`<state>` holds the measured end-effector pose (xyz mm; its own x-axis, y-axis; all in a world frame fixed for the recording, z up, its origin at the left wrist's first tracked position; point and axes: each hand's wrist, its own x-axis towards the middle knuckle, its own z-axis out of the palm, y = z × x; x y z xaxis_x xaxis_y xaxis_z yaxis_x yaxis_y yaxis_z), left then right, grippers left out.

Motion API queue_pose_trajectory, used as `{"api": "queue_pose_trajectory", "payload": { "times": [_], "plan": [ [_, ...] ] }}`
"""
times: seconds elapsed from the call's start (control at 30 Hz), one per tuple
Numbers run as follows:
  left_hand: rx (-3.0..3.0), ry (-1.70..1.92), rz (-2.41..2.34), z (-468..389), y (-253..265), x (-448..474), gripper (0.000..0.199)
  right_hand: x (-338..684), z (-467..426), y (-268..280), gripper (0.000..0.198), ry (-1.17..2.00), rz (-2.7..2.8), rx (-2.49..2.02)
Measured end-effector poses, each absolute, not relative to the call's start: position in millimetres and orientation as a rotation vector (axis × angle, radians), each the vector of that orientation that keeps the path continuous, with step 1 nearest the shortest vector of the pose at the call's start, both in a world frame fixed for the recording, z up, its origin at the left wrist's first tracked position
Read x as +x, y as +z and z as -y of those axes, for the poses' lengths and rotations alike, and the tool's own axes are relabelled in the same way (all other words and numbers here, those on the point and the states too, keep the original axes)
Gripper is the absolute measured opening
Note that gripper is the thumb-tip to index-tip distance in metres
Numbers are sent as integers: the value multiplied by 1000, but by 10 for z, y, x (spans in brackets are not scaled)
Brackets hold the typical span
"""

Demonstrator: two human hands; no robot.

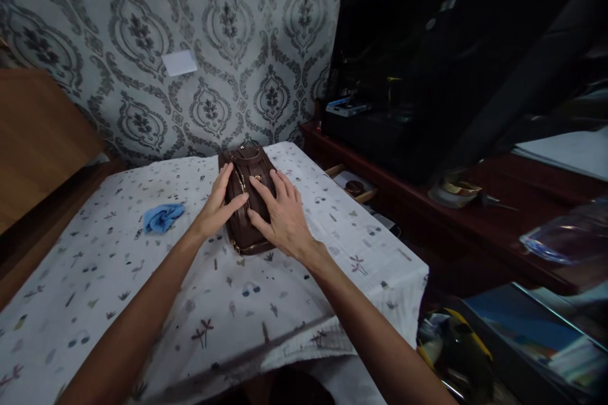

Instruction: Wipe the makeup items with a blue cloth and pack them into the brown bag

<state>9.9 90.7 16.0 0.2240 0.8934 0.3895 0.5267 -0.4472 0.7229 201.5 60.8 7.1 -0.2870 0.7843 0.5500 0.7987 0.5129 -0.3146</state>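
A dark brown handbag (242, 224) with a gold chain, gold zip and short handle lies on the white patterned cloth (247, 335) of the table. My left hand (219, 205) rests against the bag's left side, its fingers stretched toward the handle and its thumb over the front. On the right side, my right hand (282, 212) lies on the bag with its fingers spread. Neither hand is wrapped round the bag. A crumpled blue cloth (163, 218) sits to the left of the bag.
Behind the table is a patterned wall with a white card (179, 63). A large black television (418, 69) stands on a red-brown cabinet (498, 215) at the right, with an open drawer (361, 193) beside the table. Tape rolls (455, 192) lie on the cabinet. A wooden panel (42, 139) rises at the left.
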Motion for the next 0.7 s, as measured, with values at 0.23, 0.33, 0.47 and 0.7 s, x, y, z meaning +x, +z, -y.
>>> {"api": "queue_pose_trajectory", "payload": {
  "times": [0.23,0.33,0.47,0.7],
  "plan": [
    [2237,1108,-1390,-841,213,240,75,2013,-624,17,59,-73,2064,-1231],
    [2274,1072,-1430,-845,219,271,75,1989,-638,-2,62,-93,2044,-1234],
    [2279,1129,-1403,-838,198,261,72,1986,-633,-77,62,-55,1969,-1154],
    [2193,1190,-1496,-800,204,311,72,2012,-633,-289,66,268,1580,-1115]
  ]
}}
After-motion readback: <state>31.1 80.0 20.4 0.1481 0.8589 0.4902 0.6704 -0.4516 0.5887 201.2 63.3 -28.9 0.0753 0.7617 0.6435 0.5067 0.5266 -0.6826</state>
